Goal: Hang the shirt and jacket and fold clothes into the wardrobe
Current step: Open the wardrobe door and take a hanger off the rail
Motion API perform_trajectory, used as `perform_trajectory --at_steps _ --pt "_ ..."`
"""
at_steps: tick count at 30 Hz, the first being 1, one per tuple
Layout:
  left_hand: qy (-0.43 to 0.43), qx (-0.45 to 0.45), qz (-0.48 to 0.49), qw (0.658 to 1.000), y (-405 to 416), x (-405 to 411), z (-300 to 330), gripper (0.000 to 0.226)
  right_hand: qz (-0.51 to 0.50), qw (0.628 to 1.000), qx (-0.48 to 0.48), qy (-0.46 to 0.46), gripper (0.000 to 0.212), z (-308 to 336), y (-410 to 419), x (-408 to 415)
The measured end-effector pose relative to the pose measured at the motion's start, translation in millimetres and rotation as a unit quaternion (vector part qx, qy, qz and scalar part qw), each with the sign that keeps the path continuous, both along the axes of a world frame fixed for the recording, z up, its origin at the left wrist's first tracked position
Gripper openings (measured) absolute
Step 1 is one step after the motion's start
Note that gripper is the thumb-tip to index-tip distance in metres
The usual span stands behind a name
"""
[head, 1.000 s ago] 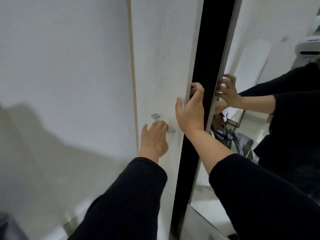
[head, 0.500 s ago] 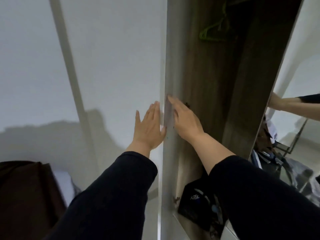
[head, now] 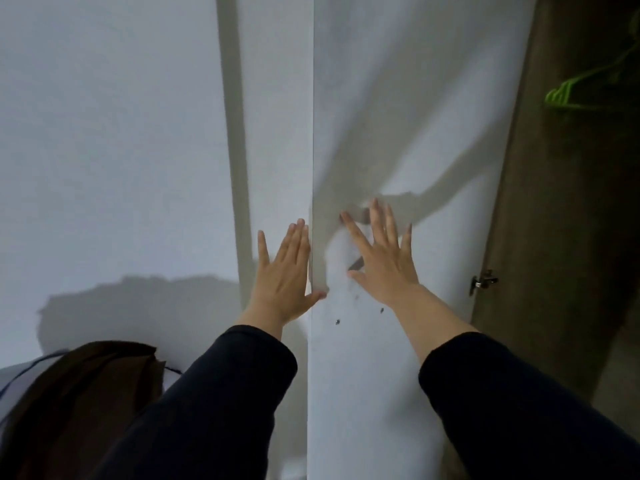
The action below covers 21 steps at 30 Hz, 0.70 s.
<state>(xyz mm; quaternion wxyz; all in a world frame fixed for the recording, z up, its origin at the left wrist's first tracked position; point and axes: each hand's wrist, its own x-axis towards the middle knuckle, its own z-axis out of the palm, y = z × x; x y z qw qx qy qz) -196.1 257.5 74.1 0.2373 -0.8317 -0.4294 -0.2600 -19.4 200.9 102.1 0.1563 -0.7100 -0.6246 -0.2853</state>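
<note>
While the wardrobe door [head: 398, 133] stands swung wide, both hands lie flat on white panels with fingers straight, grasping nothing: left hand [head: 284, 275] just left of the door's edge, right hand [head: 384, 261] on its inner face. Green hanger [head: 568, 93] hangs inside the wardrobe; brown garment [head: 76, 393] sits lower left.

Hands: two, left hand [head: 284, 271] and right hand [head: 384, 258]. Green hanger [head: 568, 95]: one. Door hinge [head: 483, 281]: one; screw heads in the door panel [head: 398, 116]: two.
</note>
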Motion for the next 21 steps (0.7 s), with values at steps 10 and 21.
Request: perform_trajectory --at_steps 10,21 --pt "-0.015 0.016 0.081 0.996 76.7 16.2 22.6 0.122 -0.007 1.000 0.024 -0.006 0.110 5.9 73.8 32.9" --pt "0.003 0.022 0.077 0.997 138.2 26.1 24.8 0.119 -0.032 0.999 0.032 -0.026 0.107 5.1 121.4 42.8"
